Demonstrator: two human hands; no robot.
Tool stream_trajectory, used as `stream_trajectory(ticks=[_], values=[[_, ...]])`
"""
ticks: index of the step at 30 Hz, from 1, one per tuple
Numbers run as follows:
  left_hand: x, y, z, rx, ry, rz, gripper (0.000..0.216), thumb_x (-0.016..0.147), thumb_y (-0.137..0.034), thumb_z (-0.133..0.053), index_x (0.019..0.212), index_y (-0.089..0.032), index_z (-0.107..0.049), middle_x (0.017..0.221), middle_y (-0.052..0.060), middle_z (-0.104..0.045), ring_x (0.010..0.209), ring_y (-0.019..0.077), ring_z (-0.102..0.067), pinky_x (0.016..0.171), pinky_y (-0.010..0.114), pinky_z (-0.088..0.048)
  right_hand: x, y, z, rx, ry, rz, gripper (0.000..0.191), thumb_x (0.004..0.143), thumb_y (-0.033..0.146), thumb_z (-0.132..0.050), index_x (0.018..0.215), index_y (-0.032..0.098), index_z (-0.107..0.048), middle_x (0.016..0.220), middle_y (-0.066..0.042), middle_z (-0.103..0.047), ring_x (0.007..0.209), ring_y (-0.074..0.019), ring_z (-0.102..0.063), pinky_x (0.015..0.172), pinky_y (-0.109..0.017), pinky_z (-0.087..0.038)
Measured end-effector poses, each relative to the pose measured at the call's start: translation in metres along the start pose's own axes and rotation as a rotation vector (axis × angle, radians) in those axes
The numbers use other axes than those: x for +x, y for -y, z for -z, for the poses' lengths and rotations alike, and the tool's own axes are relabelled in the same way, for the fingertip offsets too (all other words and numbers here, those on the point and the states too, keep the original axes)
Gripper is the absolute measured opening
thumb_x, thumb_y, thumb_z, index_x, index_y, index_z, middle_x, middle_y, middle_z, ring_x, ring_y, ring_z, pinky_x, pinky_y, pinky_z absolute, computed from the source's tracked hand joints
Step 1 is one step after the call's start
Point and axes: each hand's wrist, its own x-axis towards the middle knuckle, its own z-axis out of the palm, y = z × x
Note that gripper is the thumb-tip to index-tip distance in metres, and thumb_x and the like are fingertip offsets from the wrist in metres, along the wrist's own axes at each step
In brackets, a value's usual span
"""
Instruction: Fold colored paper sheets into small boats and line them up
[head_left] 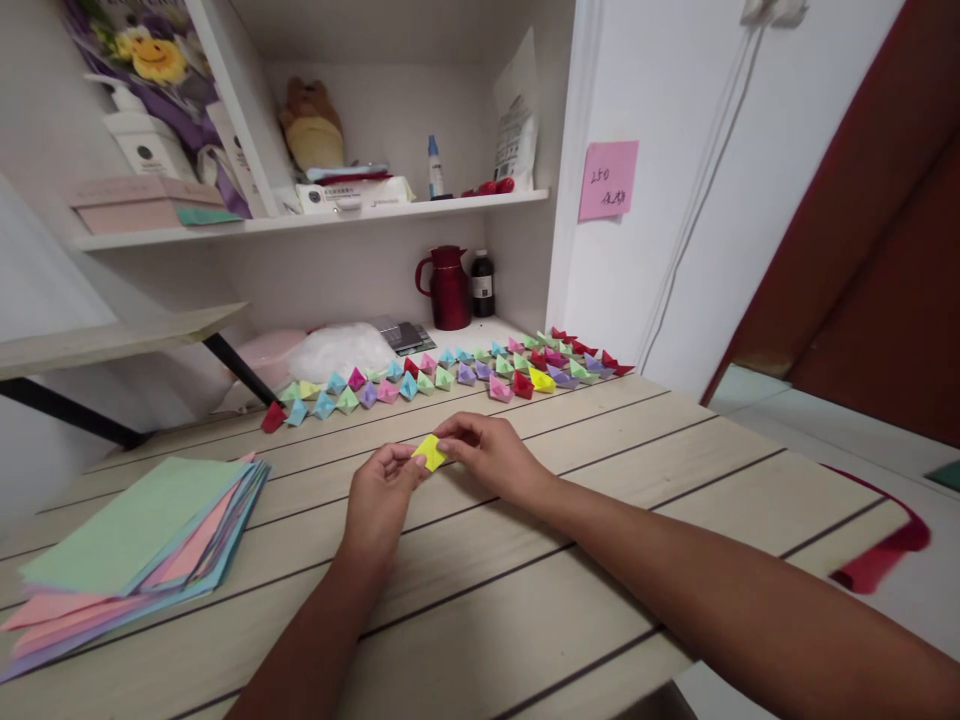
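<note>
A small folded piece of yellow paper (430,453) is held between both hands, just above the wooden table. My left hand (381,492) pinches its left edge between thumb and fingers. On the opposite side, my right hand (487,452) grips the upper right corner with its fingertips. Beyond the hands stand rows of small folded paper boats in many colours, among them a yellow boat (541,380) and a red boat (523,385).
A stack of coloured paper sheets (135,530) lies on the left of the slatted table (600,600). Behind the boats are a dark red jug (450,290), a dark bottle (483,284) and a white plastic bag (343,352). A small raised shelf (127,335) stands at left.
</note>
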Motion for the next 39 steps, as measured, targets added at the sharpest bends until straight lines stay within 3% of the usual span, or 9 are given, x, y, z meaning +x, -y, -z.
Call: stream_trajectory(ticks=[6,15,22,34,39], values=[[0.001,0.007,-0.002,0.038,0.038,-0.043,0.022,0.067,-0.033,-0.071,0.079,-0.017,-0.063,0.073,0.002,-0.070,0.072,0.0160,-0.066,0.070,0.027,-0.050,0.000,0.002,0.004,-0.220,-0.063,0.075,0.008,0.080,0.018,-0.059,0.077,0.018,-0.067,0.076,-0.001,-0.068,0.070,-0.0135,-0.058,0.066,-0.024,-0.043],[0.001,0.009,-0.004,0.248,0.045,-0.129,0.015,0.071,-0.032,-0.066,0.075,-0.018,-0.064,0.075,0.002,-0.070,0.070,0.0164,-0.063,0.067,0.027,-0.049,-0.003,0.010,0.005,-0.301,-0.048,0.070,0.009,0.075,0.013,-0.059,0.073,0.018,-0.065,0.075,-0.001,-0.066,0.068,-0.0129,-0.057,0.063,-0.023,-0.041],[-0.004,0.002,-0.007,0.376,-0.022,-0.341,0.015,0.075,-0.026,-0.063,0.086,-0.020,-0.069,0.095,0.006,-0.070,0.089,0.0198,-0.065,0.086,0.033,-0.049,-0.004,0.010,0.005,-0.486,-0.011,0.134,0.006,0.077,0.018,-0.062,0.076,0.018,-0.068,0.080,-0.003,-0.068,0.075,-0.0154,-0.060,0.070,-0.026,-0.041],[-0.005,0.001,-0.010,0.458,-0.053,-0.342,0.011,0.075,-0.021,-0.058,0.075,-0.019,-0.069,0.075,0.001,-0.073,0.070,0.0155,-0.066,0.070,0.026,-0.050,-0.009,0.012,0.002,-0.523,-0.019,0.163,0.005,0.075,0.019,-0.061,0.073,0.018,-0.066,0.077,-0.002,-0.068,0.073,-0.0150,-0.060,0.068,-0.024,-0.040],[-0.003,0.007,-0.014,0.525,-0.117,-0.286,0.008,0.072,-0.019,-0.058,0.070,-0.019,-0.065,0.070,0.000,-0.071,0.067,0.0158,-0.065,0.068,0.026,-0.048,-0.009,0.013,-0.003,-0.531,-0.051,0.147,0.020,0.077,0.016,-0.056,0.057,0.017,-0.057,0.069,-0.002,-0.065,0.067,-0.0136,-0.058,0.065,-0.024,-0.039]])
